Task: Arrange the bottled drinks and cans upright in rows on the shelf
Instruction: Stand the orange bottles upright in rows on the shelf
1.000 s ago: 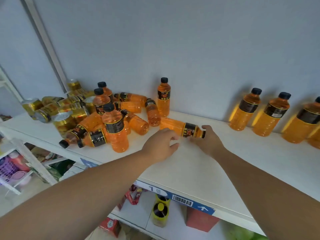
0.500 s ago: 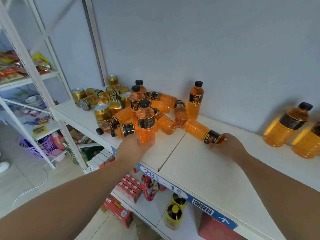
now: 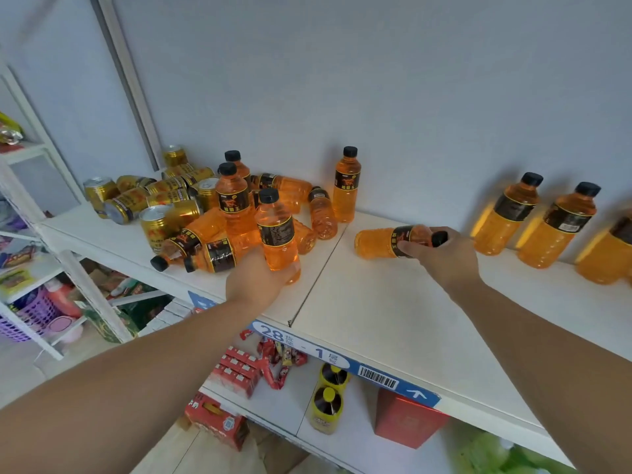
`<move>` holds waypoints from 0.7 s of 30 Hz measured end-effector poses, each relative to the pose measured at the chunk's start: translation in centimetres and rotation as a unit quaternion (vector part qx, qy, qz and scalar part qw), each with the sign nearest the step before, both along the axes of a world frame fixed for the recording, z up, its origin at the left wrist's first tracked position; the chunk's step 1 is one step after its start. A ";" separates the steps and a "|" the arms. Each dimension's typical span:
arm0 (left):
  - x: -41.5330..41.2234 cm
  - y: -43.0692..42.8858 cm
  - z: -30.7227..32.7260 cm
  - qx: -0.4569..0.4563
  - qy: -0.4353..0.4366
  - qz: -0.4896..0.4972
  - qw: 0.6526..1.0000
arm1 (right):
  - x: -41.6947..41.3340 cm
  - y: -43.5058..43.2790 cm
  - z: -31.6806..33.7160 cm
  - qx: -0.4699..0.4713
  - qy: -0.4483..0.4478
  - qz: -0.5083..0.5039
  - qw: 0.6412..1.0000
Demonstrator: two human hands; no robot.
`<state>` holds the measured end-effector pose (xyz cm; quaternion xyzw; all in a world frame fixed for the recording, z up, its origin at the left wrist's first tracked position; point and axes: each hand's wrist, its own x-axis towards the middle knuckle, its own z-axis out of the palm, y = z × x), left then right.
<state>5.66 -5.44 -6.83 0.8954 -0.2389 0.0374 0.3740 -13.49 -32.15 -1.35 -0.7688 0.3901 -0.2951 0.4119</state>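
Note:
On the white shelf (image 3: 383, 302) a heap of small orange bottles (image 3: 212, 241) lies at the left, some upright, most on their sides. My left hand (image 3: 256, 278) grips the base of an upright small orange bottle (image 3: 277, 230) at the heap's front. My right hand (image 3: 441, 254) holds the neck end of a small orange bottle lying on its side (image 3: 379, 241), cap pointing right. One small bottle (image 3: 347, 184) stands alone by the wall. Gold cans (image 3: 154, 200) are piled at the far left, some upright, some tipped.
Three larger orange bottles (image 3: 506, 213) stand along the wall at the right. A metal upright (image 3: 130, 80) rises behind the cans. Below the shelf's blue label strip (image 3: 342, 357) sit red boxes, yellow-capped bottles and snacks. Another rack with a purple basket (image 3: 30, 313) stands at the left.
My left hand moved left from the lying bottle to the upright bottle at the heap's front and closed on it. My right hand slid the lying bottle to the right.

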 end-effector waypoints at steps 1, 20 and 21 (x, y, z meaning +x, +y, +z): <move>-0.5 -0.9 0.3 -0.002 0.000 -0.021 1.000 | -0.5 0.0 0.5 0.002 -0.022 -0.012 1.000; -20.1 -28.6 3.3 0.029 0.009 -0.331 0.943 | -22.3 -13.6 2.9 -0.074 -0.128 -0.172 0.974; -21.4 -30.1 3.2 0.032 0.008 -0.342 0.939 | -23.6 -14.7 2.8 -0.082 -0.122 -0.177 0.973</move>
